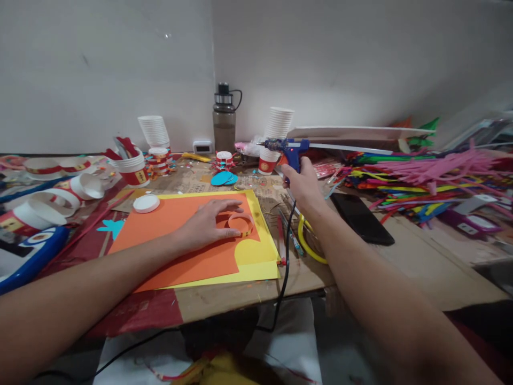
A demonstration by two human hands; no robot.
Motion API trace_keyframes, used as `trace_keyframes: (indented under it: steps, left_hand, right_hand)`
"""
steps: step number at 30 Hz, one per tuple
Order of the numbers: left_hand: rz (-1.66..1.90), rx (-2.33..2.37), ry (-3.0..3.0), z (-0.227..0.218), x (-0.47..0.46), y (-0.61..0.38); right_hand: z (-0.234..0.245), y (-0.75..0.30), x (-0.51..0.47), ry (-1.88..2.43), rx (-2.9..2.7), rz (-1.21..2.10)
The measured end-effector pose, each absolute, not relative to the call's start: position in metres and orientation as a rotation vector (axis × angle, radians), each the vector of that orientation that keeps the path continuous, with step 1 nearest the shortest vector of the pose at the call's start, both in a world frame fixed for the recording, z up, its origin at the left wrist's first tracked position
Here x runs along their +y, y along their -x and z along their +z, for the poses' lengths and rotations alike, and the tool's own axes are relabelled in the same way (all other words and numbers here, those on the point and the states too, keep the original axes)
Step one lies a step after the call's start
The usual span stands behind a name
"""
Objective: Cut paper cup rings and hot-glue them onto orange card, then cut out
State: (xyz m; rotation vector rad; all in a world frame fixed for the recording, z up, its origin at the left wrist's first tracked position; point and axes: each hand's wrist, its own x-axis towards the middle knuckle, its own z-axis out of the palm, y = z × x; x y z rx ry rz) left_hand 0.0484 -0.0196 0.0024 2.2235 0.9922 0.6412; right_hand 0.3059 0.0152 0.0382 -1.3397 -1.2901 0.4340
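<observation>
My left hand point(209, 223) lies flat on an orange paper sheet point(176, 251), fingers spread around an orange paper ring point(240, 223) that stands on the sheet. A yellow sheet point(256, 256) lies under the orange one. My right hand point(303, 186) is stretched forward and wrapped round the handle of a blue hot glue gun point(287, 149), held above the table near a stack of paper cups point(276, 133). Its black cord point(285, 256) runs down off the table's front edge.
A black phone point(361, 218) lies right of my right arm. Piles of coloured pipe cleaners point(433, 176) fill the right side. Cut paper cups point(60, 198), a white lid point(146, 203), a water bottle point(223, 117) and blue paper discs point(223, 178) sit left and behind.
</observation>
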Motion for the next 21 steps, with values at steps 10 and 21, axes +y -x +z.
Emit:
trace_keyframes:
  steps: [10, 21]
  left_hand:
    - [0.648, 1.027, -2.310, 0.0097, -0.0234, -0.0502]
    - [0.672, 1.005, -2.338, 0.0066, -0.0220, -0.0528]
  right_hand:
    - [0.0413, -0.2976, 0.0135, 1.246, -1.243, 0.542]
    - [0.0398, -0.2948, 0.0126, 1.278, -1.295, 0.526]
